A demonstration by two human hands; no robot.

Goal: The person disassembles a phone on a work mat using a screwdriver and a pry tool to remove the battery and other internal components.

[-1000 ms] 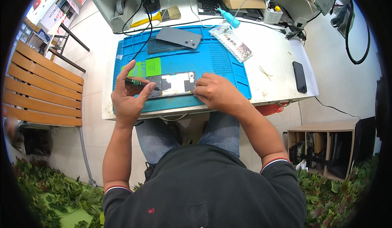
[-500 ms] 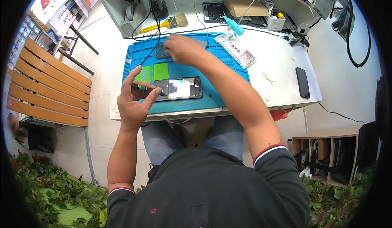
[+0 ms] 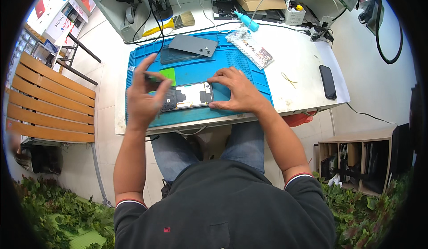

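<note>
A phone [image 3: 192, 95] lies on the blue mat [image 3: 225, 114] with its back off, showing dark inner parts and a pale plate. My right hand [image 3: 237, 92] grips the phone's right end between thumb and fingers. My left hand [image 3: 142, 98], blurred, holds a screwdriver [image 3: 154, 77] with a dark green handle, raised just above the phone's left end. A green card [image 3: 168, 74] lies behind the phone. Farther back, a grey back cover [image 3: 188, 42] rests on a dark panel [image 3: 173, 58].
A bubble-wrapped packet [image 3: 250, 48], yellow-handled brush [image 3: 158, 28], light-blue bottle [image 3: 245, 20] and cables [image 3: 149, 15] sit toward the back. A black phone [image 3: 327, 82] lies at the desk's [image 3: 294, 95] right. A slatted wooden bench [image 3: 53, 102] stands left, a low shelf unit [image 3: 356, 160] right.
My right hand reached to the cover at the back, then came down onto the open phone's right end. My left hand has lifted the screwdriver up from the phone.
</note>
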